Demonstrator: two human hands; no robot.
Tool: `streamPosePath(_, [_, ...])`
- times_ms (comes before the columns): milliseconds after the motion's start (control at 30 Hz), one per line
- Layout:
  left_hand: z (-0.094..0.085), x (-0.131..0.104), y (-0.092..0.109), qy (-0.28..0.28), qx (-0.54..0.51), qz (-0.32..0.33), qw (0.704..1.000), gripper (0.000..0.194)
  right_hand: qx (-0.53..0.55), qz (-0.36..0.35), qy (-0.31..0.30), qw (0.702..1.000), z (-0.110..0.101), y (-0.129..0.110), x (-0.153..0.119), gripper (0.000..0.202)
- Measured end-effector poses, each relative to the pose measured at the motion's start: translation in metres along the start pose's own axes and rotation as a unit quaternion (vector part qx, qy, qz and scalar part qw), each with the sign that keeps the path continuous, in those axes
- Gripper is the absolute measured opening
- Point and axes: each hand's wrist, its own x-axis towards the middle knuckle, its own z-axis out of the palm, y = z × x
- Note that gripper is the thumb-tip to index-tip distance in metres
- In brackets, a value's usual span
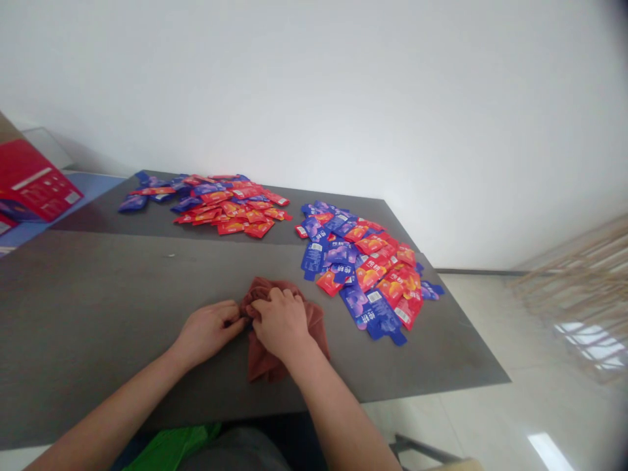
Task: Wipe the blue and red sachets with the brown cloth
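A brown cloth (314, 320) lies bunched on the grey table (98, 307), near its front edge. My left hand (210, 330) pinches the cloth's left side between curled fingers and thumb. Over the cloth's upper middle, my right hand (280, 324) presses with bent fingers and grips a gathered fold. Part of the cloth is hidden under the right hand. Just to the right spreads a heap of flat red and blue packets (367, 261) printed with fruit.
Another pile of red and blue packets (230, 203), these looking filled, lies at the table's back left. A red box (36, 180) stands at the far left. White wall (314, 98) rises behind. Off the right edge are pale floor (471, 314) and a wooden rack (583, 288).
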Motion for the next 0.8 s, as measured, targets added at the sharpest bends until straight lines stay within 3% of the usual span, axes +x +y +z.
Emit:
streamPosePath(100, [0.001, 0.005, 0.004, -0.001, 0.030, -0.013, 0.999, 0.043, 0.015, 0.071, 0.003, 0.997, 0.005, 0.020, 0.001, 0.026])
streamPosePath(267, [0.005, 0.018, 0.012, -0.001, 0.054, -0.021, 0.998, 0.045, -0.020, 0.199, 0.000, 0.980, -0.010, 0.058, -0.003, 0.024])
streamPosePath(333, [0.006, 0.020, 0.013, -0.002, 0.055, -0.009, 0.998, 0.042, -0.025, 0.179, 0.012, 0.983, -0.015, 0.053, -0.006, 0.023])
streamPosePath(500, [0.008, 0.018, 0.012, -0.001, 0.043, 0.005, 0.999, 0.032, 0.001, 0.012, 0.005, 1.000, -0.005, 0.025, -0.005, 0.024])
streamPosePath(567, [0.008, 0.017, 0.012, 0.003, 0.046, 0.007, 0.999, 0.035, -0.001, 0.051, 0.000, 0.999, -0.002, 0.030, -0.001, 0.027])
streamPosePath(700, [0.007, 0.018, 0.013, 0.007, 0.052, 0.009, 0.999, 0.043, -0.031, 0.195, -0.012, 0.980, -0.010, 0.057, 0.006, 0.028])
streamPosePath(800, [0.006, 0.018, 0.014, 0.001, 0.059, -0.004, 0.998, 0.041, -0.029, 0.185, 0.014, 0.982, -0.019, 0.056, 0.004, 0.027])
